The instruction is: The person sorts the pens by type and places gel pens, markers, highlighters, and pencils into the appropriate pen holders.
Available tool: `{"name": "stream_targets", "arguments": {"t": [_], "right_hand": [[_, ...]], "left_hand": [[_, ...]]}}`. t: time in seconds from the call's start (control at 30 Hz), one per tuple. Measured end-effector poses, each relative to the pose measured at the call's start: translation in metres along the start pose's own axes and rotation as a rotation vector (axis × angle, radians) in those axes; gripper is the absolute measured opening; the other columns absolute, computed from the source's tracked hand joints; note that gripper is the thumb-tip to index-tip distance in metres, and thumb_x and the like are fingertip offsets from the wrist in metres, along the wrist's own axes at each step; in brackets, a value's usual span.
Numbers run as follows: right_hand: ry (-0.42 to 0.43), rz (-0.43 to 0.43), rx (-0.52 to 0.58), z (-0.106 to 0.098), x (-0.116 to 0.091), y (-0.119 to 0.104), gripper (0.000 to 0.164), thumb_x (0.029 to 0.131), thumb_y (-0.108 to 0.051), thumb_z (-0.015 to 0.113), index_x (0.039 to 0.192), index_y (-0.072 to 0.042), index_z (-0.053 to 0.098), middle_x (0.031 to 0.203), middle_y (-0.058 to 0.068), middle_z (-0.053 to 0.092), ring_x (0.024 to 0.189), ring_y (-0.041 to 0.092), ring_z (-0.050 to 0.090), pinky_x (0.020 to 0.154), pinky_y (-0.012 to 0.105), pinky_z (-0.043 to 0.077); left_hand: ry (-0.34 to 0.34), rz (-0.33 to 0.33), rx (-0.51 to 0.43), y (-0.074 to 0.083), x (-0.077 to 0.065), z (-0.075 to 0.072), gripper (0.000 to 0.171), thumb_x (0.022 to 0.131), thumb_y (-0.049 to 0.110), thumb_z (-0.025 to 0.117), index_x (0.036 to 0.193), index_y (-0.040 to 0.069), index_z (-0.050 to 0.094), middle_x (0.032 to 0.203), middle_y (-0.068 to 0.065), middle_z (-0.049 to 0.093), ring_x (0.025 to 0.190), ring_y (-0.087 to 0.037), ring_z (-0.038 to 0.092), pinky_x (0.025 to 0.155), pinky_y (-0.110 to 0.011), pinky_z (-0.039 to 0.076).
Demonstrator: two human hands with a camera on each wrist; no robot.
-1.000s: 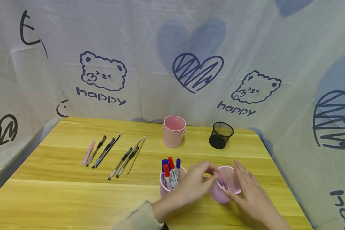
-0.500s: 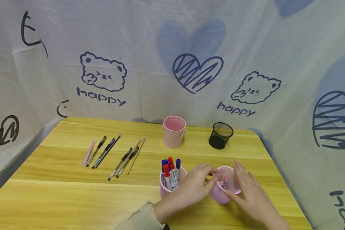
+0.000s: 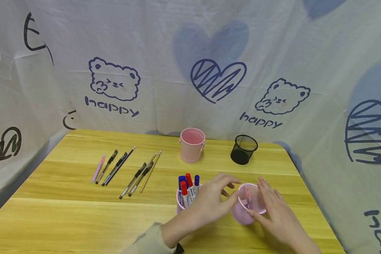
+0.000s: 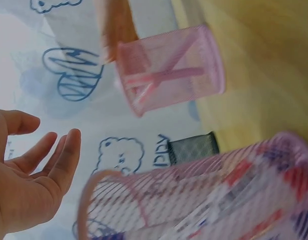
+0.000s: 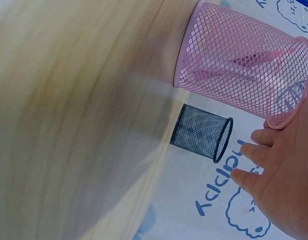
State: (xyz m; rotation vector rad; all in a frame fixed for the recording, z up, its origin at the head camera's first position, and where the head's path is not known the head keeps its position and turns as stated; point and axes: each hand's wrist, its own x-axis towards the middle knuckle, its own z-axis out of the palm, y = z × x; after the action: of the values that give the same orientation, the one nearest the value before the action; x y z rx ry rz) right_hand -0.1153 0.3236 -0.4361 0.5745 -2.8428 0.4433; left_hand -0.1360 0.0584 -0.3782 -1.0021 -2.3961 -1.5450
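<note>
We note the left hand (image 3: 216,198), fingers released and loosely bent, beside a round pink mesh cup (image 3: 242,214), slim pink pens (image 3: 249,195) inside, right hand (image 3: 275,214) fingers straight, touching its rim

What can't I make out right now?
Head: right side of the marker cup, behind the left hand.
Head: print on the markers, too small.
Left wrist: part of the black mesh cup, behind the marker cup.
Right wrist: part of the right hand, cut off by the edge.

Bare left hand (image 3: 212,198), beige sleeve (image 3: 153,241) bearing a faint dark marking (image 3: 140,238); small black piece (image 3: 179,249) alongside
</note>
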Motion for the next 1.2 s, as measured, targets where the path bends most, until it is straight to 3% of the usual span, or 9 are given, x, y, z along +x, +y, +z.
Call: {"name": "stream_targets", "arguments": {"t": [0.3,0.43,0.53,0.87,1.1,1.2], "right_hand": [[-0.003,0.005,-0.001,0.000,0.001,-0.001,0.094,0.097,-0.049,0.069,0.164,-0.002,0.024,0.167,0.021,0.029,0.151,0.043,0.032,0.125,0.022,-0.004],[-0.006,0.008,-0.004,0.000,0.001,-0.001,0.094,0.098,-0.050,0.069,0.164,-0.002,0.023,0.167,0.021,0.029,0.151,0.043,0.032,0.122,0.017,-0.006],[0.001,0.000,-0.009,0.000,0.001,-0.001,0.094,0.098,-0.050,0.069,0.164,-0.002,0.023,0.167,0.021,0.030,0.150,0.043,0.033,0.121,0.015,-0.007],[-0.031,0.023,0.003,0.002,0.000,0.001,0.095,0.099,-0.053,0.066,0.165,-0.003,0.020,0.169,0.018,0.025,0.153,0.041,0.028,0.122,0.017,-0.007],[-0.040,0.031,0.005,0.001,0.000,0.000,0.095,0.099,-0.053,0.065,0.166,-0.003,0.018,0.170,0.018,0.024,0.153,0.041,0.028,0.129,0.030,0.002],[-0.037,0.025,0.002,0.000,0.000,0.000,0.095,0.099,-0.053,0.065,0.166,-0.003,0.018,0.170,0.018,0.024,0.154,0.041,0.028,0.127,0.025,-0.002]], "left_hand": [[0.098,0.088,-0.109,0.011,-0.003,-0.034,0.028,0.099,0.005,0.068,0.127,0.005,0.067,0.126,-0.006,0.065,0.110,-0.022,0.065,0.084,-0.020,0.059],[0.178,0.168,-0.097,0.009,-0.003,-0.050,0.027,0.098,0.002,0.067,0.125,0.002,0.067,0.125,-0.010,0.066,0.108,-0.027,0.066,0.080,-0.023,0.060],[0.232,0.183,-0.076,0.005,-0.003,-0.064,0.027,0.097,0.002,0.067,0.125,0.002,0.068,0.125,-0.010,0.066,0.107,-0.026,0.067,0.079,-0.024,0.061],[0.352,0.102,-0.037,-0.014,-0.011,-0.109,0.030,0.095,-0.003,0.069,0.124,0.004,0.070,0.124,-0.010,0.066,0.102,-0.022,0.069,0.080,-0.032,0.063],[0.396,0.005,0.063,-0.043,-0.019,-0.135,0.028,0.097,0.001,0.068,0.125,0.003,0.071,0.125,-0.010,0.067,0.105,-0.021,0.068,0.081,-0.034,0.063],[0.408,-0.058,0.089,-0.058,-0.023,-0.146,0.027,0.099,0.004,0.067,0.125,0.004,0.071,0.125,-0.011,0.067,0.106,-0.023,0.068,0.082,-0.038,0.062]]}}
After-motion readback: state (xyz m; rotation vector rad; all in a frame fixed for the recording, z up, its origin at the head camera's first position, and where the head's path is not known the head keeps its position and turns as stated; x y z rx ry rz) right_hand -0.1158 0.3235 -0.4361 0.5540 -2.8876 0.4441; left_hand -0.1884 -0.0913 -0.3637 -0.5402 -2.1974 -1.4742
